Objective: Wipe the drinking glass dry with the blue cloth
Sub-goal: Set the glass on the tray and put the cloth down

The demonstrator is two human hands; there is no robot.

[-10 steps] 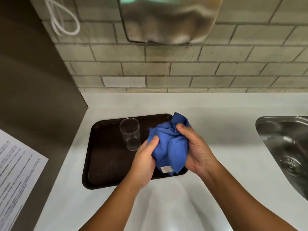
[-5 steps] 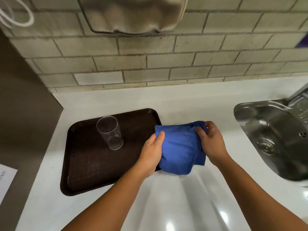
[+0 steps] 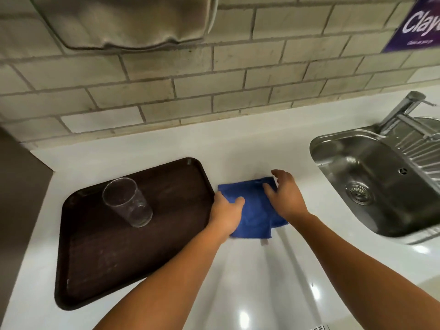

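The drinking glass (image 3: 127, 202) stands upright and untouched on the brown tray (image 3: 100, 265), toward the tray's far side. It is clear and thin-walled; judged light, rigid, fragile, and slippery if wet, it is best taken around the lower wall with one hand while the other works the cloth. The blue cloth (image 3: 253, 210) lies folded flat on the white tabletop (image 3: 250, 282), just beside the tray's right edge; it is soft and limp, and will bunch to fit inside the glass. The left hand (image 3: 226, 211) rests on the cloth's tray-side edge, its grip loosely curled with the thumb lying on the fabric. The right hand (image 3: 285, 195) covers the cloth's far side from the tray, fingers spread and pinching nothing. Open tabletop extends behind and in front of the cloth. The tray's raised rim is a catch point when lifting the glass across. The steel sink (image 3: 371, 186) lies well apart from the tray, beyond the cloth, and its hard edge is a hazard to glass.
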